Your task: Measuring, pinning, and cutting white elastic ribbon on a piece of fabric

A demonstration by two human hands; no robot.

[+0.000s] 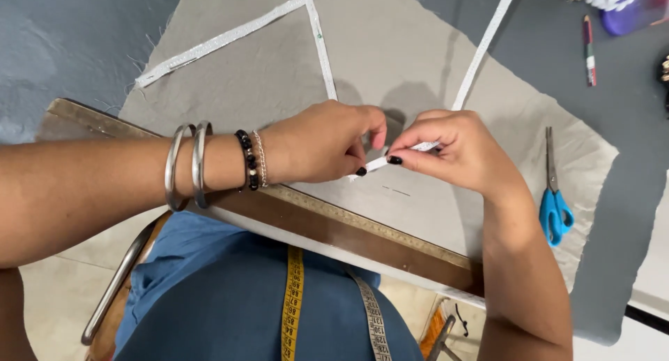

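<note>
**Both hands pinching white trim on grey fabric**

Left hand (324, 143) and right hand (456, 152) meet over the grey fabric panel (390, 47), near the surface's (63, 47) front edge. Each grip is closed on the white trim strip (481, 47), fingertips nearly touching. The strip runs from the pinch up toward the far right. Another white trim piece (230, 37) lies angled on the panel. Blue-handled scissors (554, 194) sit just right of the right hand. Wooden ruler (348, 232) along the near edge.

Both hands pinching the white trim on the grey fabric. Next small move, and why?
Probably press the pinched end flat on the grey fabric. The left hand and right hand hold the white trim raised just above it, while the earlier lengths already lie flat.
</note>
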